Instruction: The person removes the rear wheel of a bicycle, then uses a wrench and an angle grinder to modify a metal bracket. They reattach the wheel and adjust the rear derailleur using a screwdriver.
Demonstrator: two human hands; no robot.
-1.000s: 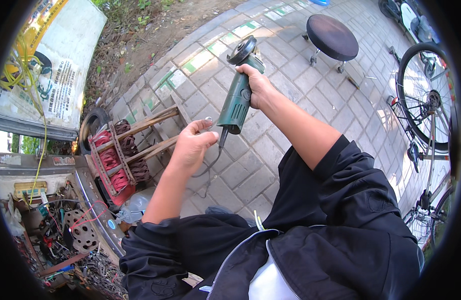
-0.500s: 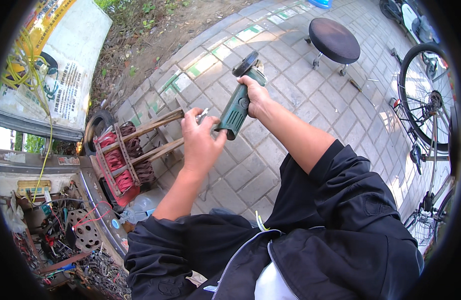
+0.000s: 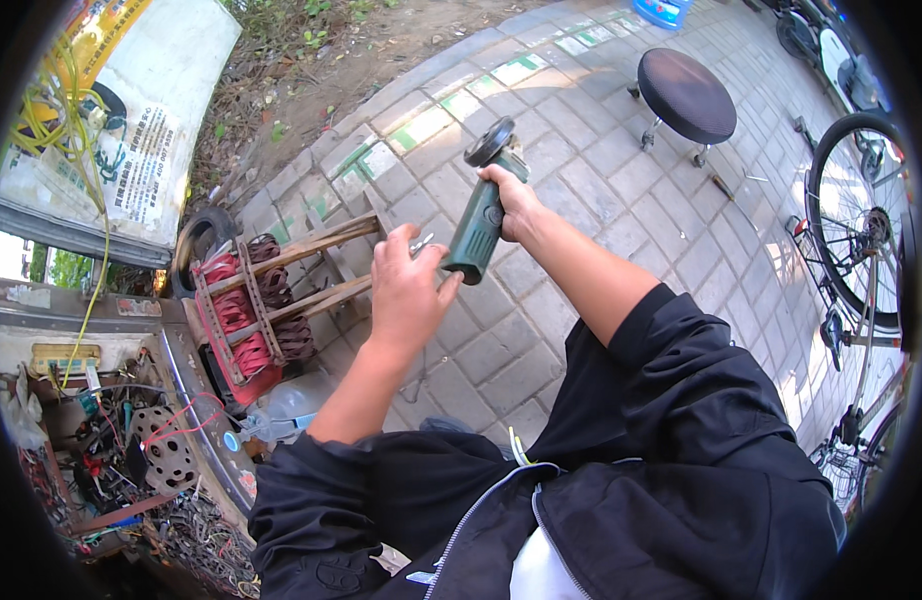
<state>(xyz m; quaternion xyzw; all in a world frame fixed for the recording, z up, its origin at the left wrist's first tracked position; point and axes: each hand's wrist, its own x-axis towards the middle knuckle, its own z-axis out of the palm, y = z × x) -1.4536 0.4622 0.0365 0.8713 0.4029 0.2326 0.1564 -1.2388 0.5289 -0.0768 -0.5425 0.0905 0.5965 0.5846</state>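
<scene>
Out over the paving, my right hand (image 3: 518, 205) is wrapped round the front of the green body of an angle grinder (image 3: 476, 228). The dark disc and guard end points away from me, and the rear end tilts toward my left hand (image 3: 406, 283). A small silvery piece (image 3: 421, 242) sticks out between the bent fingers of my left hand, too small to name. The left thumb and fingertips are close to the grinder's rear end; whether they touch it I cannot tell.
A red and brown strap-wound wooden frame (image 3: 281, 280) stands left, beside a clear plastic bottle (image 3: 291, 402) and a cluttered tool bin (image 3: 171, 450). Right are a round stool (image 3: 687, 95), a screwdriver-like tool (image 3: 722, 187) and a bicycle wheel (image 3: 871, 225). Yellow cord (image 3: 99, 270) hangs far left.
The whole view has shifted a little, so the surroundings sit lower and further right. My right hand still grips the grinder; the left hand stays by its rear end with slightly shifted fingers.
</scene>
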